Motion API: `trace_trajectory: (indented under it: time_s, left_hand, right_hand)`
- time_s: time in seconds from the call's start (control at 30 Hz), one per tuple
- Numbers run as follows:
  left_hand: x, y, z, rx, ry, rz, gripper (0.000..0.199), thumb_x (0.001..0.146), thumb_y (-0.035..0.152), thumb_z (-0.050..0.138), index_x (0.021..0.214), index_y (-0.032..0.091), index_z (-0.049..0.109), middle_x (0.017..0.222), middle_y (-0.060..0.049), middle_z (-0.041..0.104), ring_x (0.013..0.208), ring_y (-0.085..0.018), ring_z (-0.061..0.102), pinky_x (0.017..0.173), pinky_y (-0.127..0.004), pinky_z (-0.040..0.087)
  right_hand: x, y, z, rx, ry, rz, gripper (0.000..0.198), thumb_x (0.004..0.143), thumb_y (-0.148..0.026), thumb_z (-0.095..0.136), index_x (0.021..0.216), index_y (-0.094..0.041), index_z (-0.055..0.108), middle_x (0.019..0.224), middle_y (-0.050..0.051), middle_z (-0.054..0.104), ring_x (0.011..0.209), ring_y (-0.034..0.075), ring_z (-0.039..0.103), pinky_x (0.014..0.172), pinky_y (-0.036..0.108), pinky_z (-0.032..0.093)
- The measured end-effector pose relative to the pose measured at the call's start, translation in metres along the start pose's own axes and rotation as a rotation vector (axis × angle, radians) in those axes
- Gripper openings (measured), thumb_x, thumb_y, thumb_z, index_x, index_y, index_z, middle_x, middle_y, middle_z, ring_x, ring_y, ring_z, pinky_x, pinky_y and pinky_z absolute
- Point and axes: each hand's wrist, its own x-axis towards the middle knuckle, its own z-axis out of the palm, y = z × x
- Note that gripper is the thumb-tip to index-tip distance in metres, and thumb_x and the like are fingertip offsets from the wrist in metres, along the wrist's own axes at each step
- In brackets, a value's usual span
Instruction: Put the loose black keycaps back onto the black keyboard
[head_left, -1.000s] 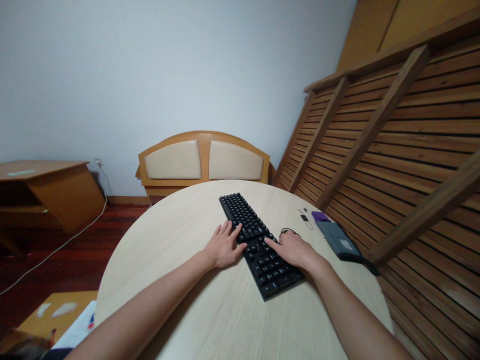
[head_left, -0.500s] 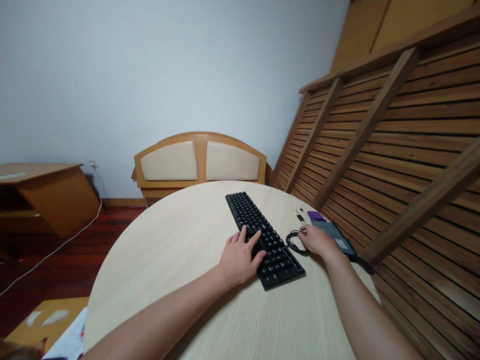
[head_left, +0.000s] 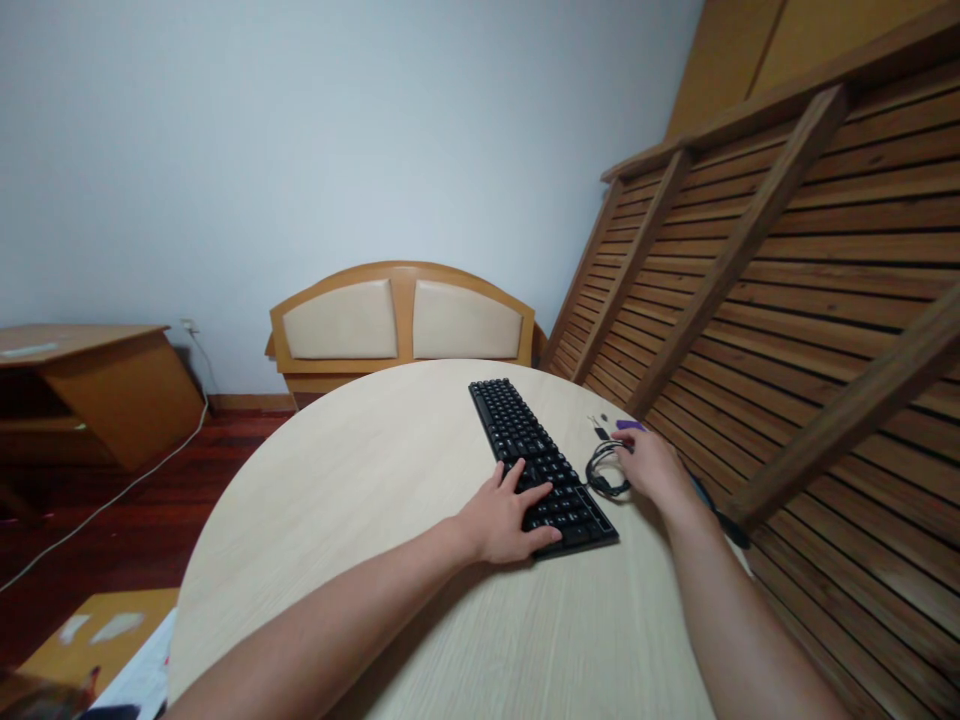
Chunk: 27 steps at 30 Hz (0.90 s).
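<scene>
A black keyboard [head_left: 517, 425] lies at a slant on the round pale wooden table [head_left: 337, 470]. Across its left side and near end, my left hand [head_left: 504, 520] rests with fingers spread. To the right of the keyboard is a coiled black cable [head_left: 598, 487]. My right hand [head_left: 654, 472] has its fingertips closed on the far right side of that coil. Just beyond the coil are a small black object [head_left: 602, 433] and a purple item [head_left: 628, 425], the latter partly covered by my right hand. A dark flat object [head_left: 703, 492] is mostly hidden behind my right wrist.
A large slatted wooden panel [head_left: 750, 300] leans along the table's right side. Behind the table stands a headboard [head_left: 405, 318] with cream pads. On the left are a wooden desk [head_left: 112, 400], a white cord [head_left: 135, 480] and a cardboard piece [head_left: 105, 630] near the floor.
The keyboard has shifted right and slightly away, and my left hand has moved right along with it. My right hand and the cable coil have gone right and a little farther away.
</scene>
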Motion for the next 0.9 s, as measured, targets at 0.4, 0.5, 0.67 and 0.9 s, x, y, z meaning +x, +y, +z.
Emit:
trace_trajectory:
  time_s: [0.4,0.5,0.67,0.9]
  left_hand:
    - [0.051,0.004,0.01,-0.053,-0.076,0.021,0.083,0.087,0.076,0.048,0.157,0.034,0.033,0.168,-0.007,0.004,0.15,-0.047,0.007,0.12,-0.06,0.017]
    - [0.059,0.007,0.014,-0.051,-0.076,0.043,0.084,0.086,0.077,0.048,0.157,0.034,0.033,0.168,-0.007,0.003,0.151,-0.047,0.006,0.12,-0.061,0.017]
    - [0.07,0.011,0.018,-0.051,-0.085,0.065,0.084,0.086,0.077,0.047,0.157,0.033,0.033,0.169,-0.006,0.004,0.151,-0.047,0.007,0.12,-0.06,0.017]
    - [0.079,0.017,0.021,-0.07,-0.09,0.07,0.085,0.086,0.077,0.047,0.157,0.033,0.033,0.168,-0.008,0.003,0.15,-0.048,0.006,0.121,-0.058,0.016]
  right_hand:
    - [-0.003,0.002,-0.016,0.089,0.217,0.078,0.039,0.092,-0.015,0.042,0.111,-0.019,0.075,0.121,0.013,0.066,0.11,0.026,0.061,0.095,0.033,0.043]
    - [-0.002,0.005,-0.015,0.097,0.24,0.113,0.042,0.091,-0.013,0.039,0.11,-0.018,0.075,0.122,0.014,0.065,0.11,0.027,0.06,0.094,0.034,0.043]
    - [-0.003,0.01,-0.015,0.092,0.265,0.186,0.042,0.091,-0.015,0.038,0.109,-0.022,0.075,0.125,0.013,0.064,0.111,0.03,0.059,0.091,0.04,0.044]
    - [0.0,0.022,-0.006,0.081,0.268,0.24,0.042,0.09,-0.014,0.04,0.111,-0.023,0.075,0.125,0.014,0.065,0.111,0.032,0.061,0.089,0.04,0.046]
